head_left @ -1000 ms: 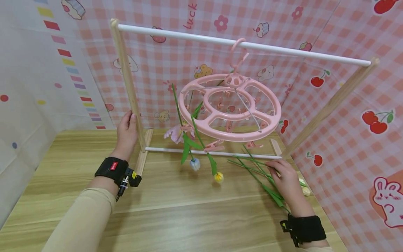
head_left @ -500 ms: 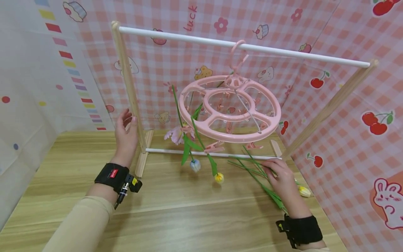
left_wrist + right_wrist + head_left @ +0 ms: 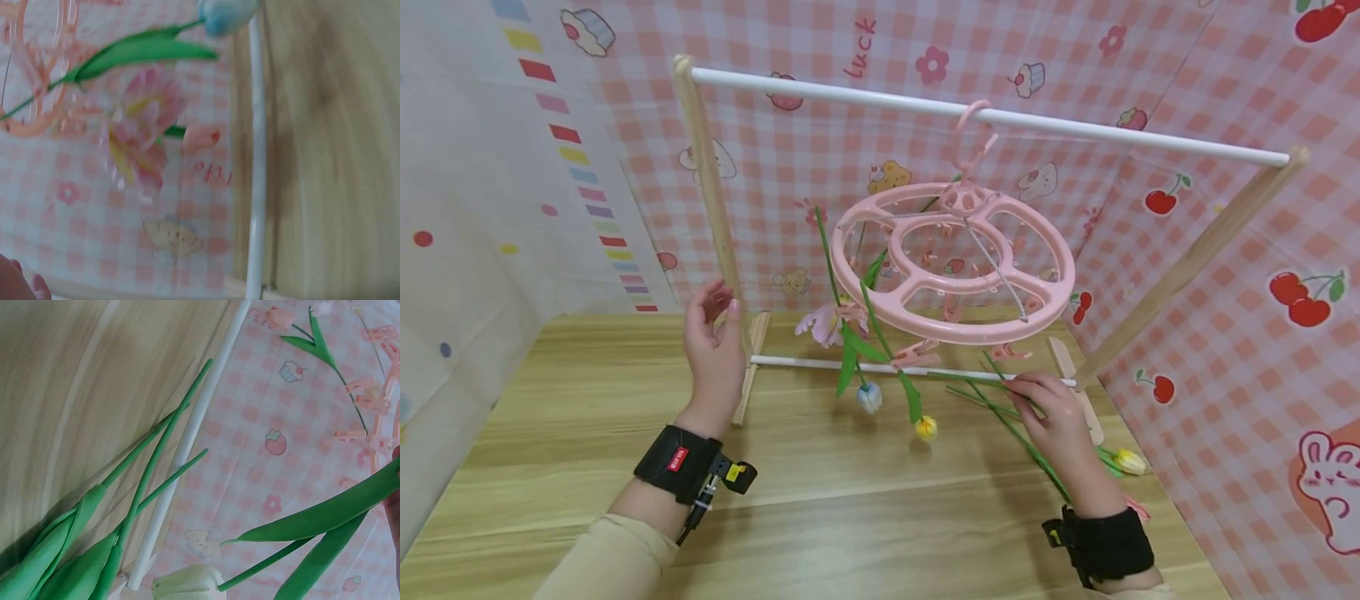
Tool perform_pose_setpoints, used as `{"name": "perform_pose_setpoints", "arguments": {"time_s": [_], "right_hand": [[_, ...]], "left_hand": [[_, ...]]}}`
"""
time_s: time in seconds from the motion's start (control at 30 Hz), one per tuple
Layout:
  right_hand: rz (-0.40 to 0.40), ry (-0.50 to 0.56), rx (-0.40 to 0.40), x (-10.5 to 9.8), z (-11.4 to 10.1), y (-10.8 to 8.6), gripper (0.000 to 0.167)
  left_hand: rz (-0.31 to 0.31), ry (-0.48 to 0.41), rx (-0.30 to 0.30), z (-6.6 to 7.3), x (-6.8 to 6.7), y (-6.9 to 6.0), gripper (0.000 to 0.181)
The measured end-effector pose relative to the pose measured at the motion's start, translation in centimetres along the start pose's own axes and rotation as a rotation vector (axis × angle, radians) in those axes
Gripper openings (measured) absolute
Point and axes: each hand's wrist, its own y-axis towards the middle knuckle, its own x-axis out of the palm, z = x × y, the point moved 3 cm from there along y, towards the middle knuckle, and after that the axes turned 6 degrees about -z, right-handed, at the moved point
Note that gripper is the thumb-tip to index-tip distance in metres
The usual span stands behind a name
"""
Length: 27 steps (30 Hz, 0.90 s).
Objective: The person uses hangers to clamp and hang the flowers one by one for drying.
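A pink round clip hanger hangs from the rack's white top rod, with several artificial flowers clipped at its left side. Among them are a blue tulip, a yellow tulip and a pink-purple flower, also in the left wrist view. My right hand pinches a green stem below the hanger's right side; in the right wrist view a leaf reaches the fingers and a white tulip lies below. My left hand is beside the left post, fingers loosely bent, holding nothing.
Loose green stems lie on the wooden table under my right hand, with a pale yellow tulip at the right. The rack's wooden posts and low white rod frame the hanger. Patterned cloth walls stand behind and beside.
My left hand has come away from the left post and lowered a little toward me. My right hand has moved left with the pinched stem, away from the pale yellow tulip.
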Motion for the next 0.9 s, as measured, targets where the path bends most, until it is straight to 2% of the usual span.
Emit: {"name": "perform_pose_setpoints", "arguments": {"time_s": [0.13,0.27,0.37,0.47,0.77,0.9], "right_hand": [[0.023,0.028,-0.004,0.2,-0.6,0.3,0.028],[0.042,0.072,-0.002,0.6,-1.5,0.7,0.030],[0.045,0.117,-0.014,1.1,-2.2,1.0,0.032],[0.047,0.152,-0.025,1.6,-3.0,1.3,0.034],[0.054,0.231,-0.045,2.8,-5.0,1.9,0.032],[0.043,0.251,-0.092,3.3,-5.8,2.2,0.033]], "left_hand": [[-0.032,-0.022,0.033,-0.1,0.9,-1.5,0.033],[-0.126,-0.005,0.059,-1.3,2.0,-2.9,0.036],[-0.195,0.007,0.105,-2.1,2.9,-4.0,0.036],[-0.252,0.003,0.135,-2.3,3.8,-5.1,0.034],[-0.488,-0.010,0.063,-2.6,6.4,-8.7,0.034],[-0.575,-0.011,0.080,-2.1,7.6,-9.8,0.036]]}}
